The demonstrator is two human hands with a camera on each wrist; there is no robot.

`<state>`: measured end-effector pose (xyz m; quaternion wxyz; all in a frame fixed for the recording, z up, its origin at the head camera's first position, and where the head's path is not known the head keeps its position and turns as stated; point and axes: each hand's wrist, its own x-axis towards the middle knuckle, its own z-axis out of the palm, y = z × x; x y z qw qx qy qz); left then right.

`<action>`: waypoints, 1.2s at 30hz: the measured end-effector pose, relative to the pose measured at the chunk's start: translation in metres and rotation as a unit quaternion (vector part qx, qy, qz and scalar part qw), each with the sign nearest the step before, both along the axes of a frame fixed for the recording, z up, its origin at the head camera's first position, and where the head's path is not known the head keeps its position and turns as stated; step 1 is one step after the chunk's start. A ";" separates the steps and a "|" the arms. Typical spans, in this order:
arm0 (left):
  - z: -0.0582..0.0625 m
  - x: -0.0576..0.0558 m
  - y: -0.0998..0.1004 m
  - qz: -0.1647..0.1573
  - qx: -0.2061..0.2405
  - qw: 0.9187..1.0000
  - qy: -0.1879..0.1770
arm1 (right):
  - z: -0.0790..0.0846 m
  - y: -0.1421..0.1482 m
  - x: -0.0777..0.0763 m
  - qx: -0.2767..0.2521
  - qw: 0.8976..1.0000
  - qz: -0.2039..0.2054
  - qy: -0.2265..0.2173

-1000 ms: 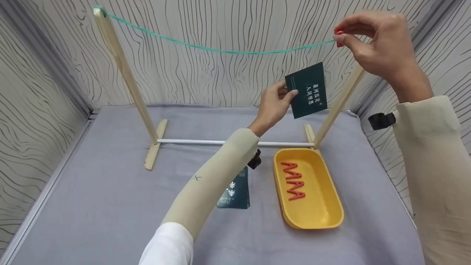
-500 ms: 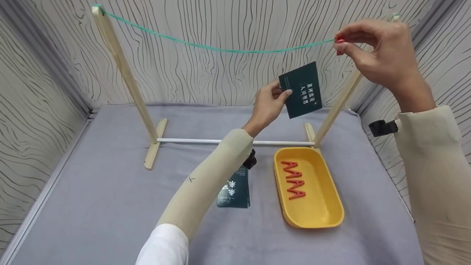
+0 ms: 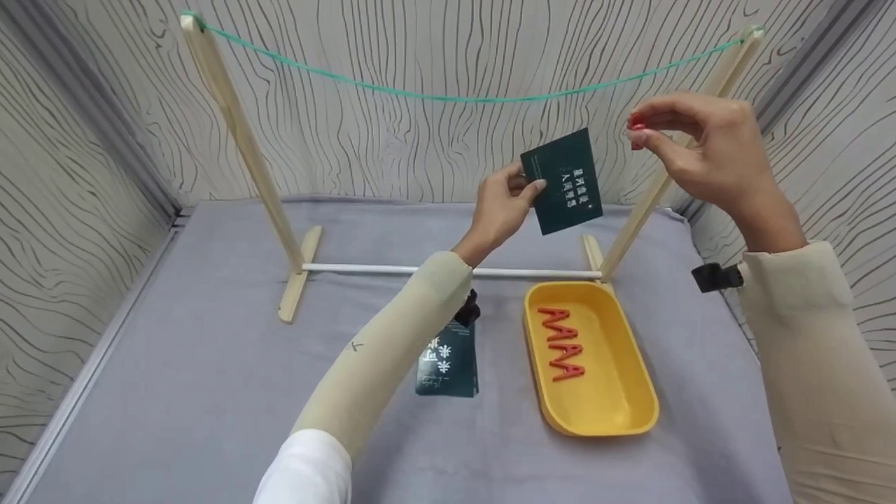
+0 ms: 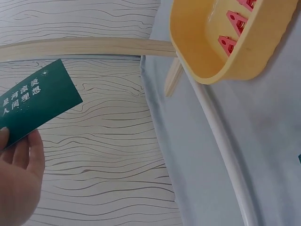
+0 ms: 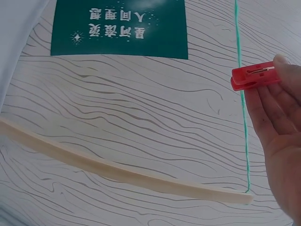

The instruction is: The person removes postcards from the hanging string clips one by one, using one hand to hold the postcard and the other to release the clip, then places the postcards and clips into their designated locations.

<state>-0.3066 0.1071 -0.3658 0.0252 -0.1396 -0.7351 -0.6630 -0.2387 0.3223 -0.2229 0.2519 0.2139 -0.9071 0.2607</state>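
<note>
My left hand (image 3: 501,206) pinches a dark green card (image 3: 562,180) with white lettering by its left edge, thumb in front. The card is tilted and hangs in the air below the green string (image 3: 448,99). Off to the right, my right hand (image 3: 714,143) pinches a red clothespin (image 5: 256,76) between thumb and fingers, a little under the string's right part and apart from the card. In the right wrist view the clothespin overlaps the string (image 5: 244,127); whether they touch, I cannot tell. A stack of green cards (image 3: 451,364) on the cloth is partly hidden behind my left forearm.
The string spans two wooden posts (image 3: 234,133), joined low down by a white rod (image 3: 364,269). A yellow tray (image 3: 609,413) with several red clothespins (image 3: 562,343) stands at the right post's foot. Grey cloth (image 3: 210,392) covers the table, and patterned panels (image 3: 392,154) enclose it.
My right hand has come down from the string with the clothespin, so the right post's top and the string's end show. My left hand has shifted slightly left and down with the card.
</note>
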 end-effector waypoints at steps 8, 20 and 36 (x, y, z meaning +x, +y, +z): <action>-0.004 0.006 0.000 -0.025 0.008 0.998 -0.051 | -0.018 -0.001 0.006 0.013 0.999 0.026 -0.016; -0.022 0.017 -0.006 -0.097 -0.034 0.993 -0.052 | -0.067 0.002 0.026 0.083 0.990 0.056 -0.097; -0.041 0.032 -0.024 -0.113 -0.078 0.989 -0.056 | -0.101 0.013 0.042 0.106 0.982 0.069 -0.143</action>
